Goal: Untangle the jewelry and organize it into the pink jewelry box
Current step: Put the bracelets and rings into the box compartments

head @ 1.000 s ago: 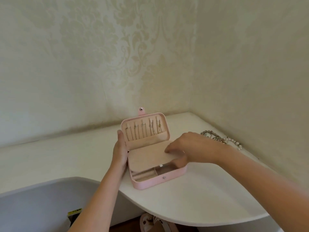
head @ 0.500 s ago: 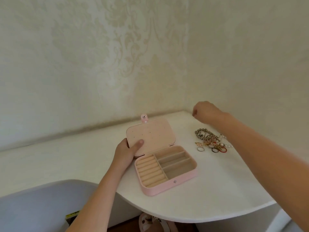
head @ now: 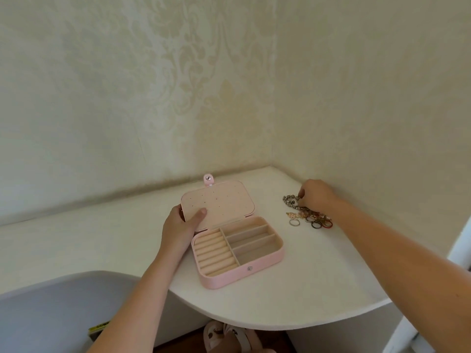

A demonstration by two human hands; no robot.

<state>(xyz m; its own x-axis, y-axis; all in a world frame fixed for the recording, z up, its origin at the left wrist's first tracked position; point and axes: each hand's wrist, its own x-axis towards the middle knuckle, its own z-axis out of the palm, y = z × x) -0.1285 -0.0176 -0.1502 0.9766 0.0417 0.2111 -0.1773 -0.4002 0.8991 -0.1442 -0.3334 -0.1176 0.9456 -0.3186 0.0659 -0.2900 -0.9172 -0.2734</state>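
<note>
Right hand [head: 317, 197]: fingers curled down onto the beaded strand [head: 289, 200]; whether they have pinched it can't be told.
Left hand [head: 182, 226]: clamps the lid [head: 219, 202] edge, thumb on top.
Pile [head: 313, 217]: tangled, just below the right hand.
Box [head: 229, 278]: beside the left hand, nothing in it yet.
Change: the right hand has left the box for the pile, so untangling looks about to begin.

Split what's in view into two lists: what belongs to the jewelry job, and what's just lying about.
Job:
pink jewelry box, open, gripped at its lid by the left hand
beaded strand, pinched by the right hand
tangled pile of rings beside it

Lying about:
slippers under the table
yellow-and-black item, lower left
grey curved surface
</note>
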